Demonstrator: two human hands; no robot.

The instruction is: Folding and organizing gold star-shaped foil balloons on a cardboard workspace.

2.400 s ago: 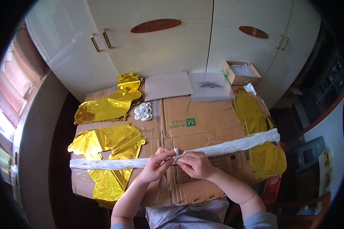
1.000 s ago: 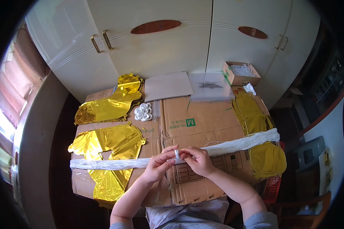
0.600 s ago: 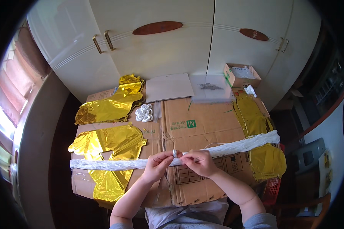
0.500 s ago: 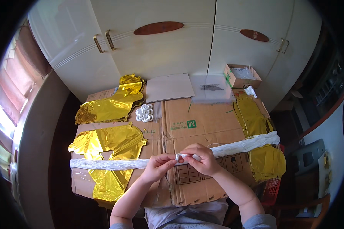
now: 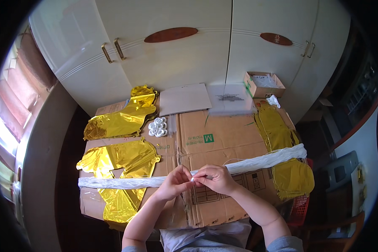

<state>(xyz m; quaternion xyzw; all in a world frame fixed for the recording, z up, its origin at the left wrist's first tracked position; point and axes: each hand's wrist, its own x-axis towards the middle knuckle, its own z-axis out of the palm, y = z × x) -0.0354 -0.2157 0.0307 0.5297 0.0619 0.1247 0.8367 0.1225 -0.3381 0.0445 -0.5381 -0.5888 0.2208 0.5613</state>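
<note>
My left hand (image 5: 177,182) and my right hand (image 5: 214,178) meet above the near middle of the cardboard. Thumbs and fingertips of both are pinched together on a small white piece (image 5: 192,179); fingers cover most of it, so its exact kind does not show. Behind and partly under the hands, a long bundle of white string (image 5: 264,161) stretches across the cardboard from left to right. Farther off, left of the middle, lies a little heap of white wound rings (image 5: 157,127), several in number.
Gold foil balloons lie flat on the left (image 5: 122,157) and right (image 5: 292,174) of the cardboard (image 5: 235,134). Along the back are a grey board (image 5: 185,99), a clear plastic sheet (image 5: 230,98) and an open box (image 5: 263,85). Cream cabinets (image 5: 176,59) stand behind.
The fingertips of both hands have drawn closer together. The white piece, more exposed and with a tail toward the right hand before, is now mostly covered.
</note>
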